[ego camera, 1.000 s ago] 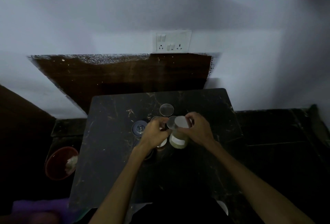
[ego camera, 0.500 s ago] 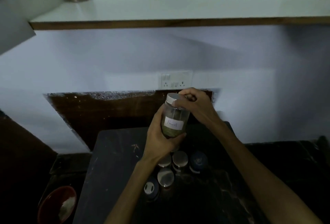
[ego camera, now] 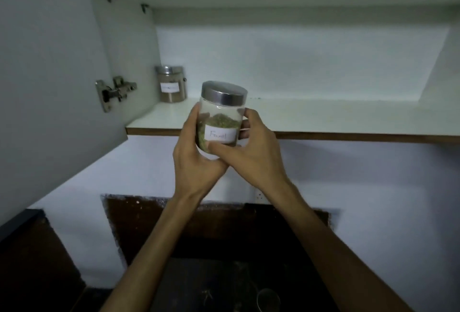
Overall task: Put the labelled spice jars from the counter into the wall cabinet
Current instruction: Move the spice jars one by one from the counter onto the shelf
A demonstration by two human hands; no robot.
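The fennel jar [ego camera: 219,120], lifted off the counter within the last second, is now clasped between left hand [ego camera: 196,157] and right hand [ego camera: 251,152] before the cabinet shelf [ego camera: 323,117] (one labelled jar [ego camera: 171,84] already stored), so placement comes next.

A clear fennel jar [ego camera: 219,122] with a steel lid and a white handwritten label sits upright in mid-air, about half full of green seeds, just in front of the wall cabinet [ego camera: 311,115] shelf edge. 1 labelled brown-spice jar [ego camera: 171,84] stands upright at the shelf's back-left corner.
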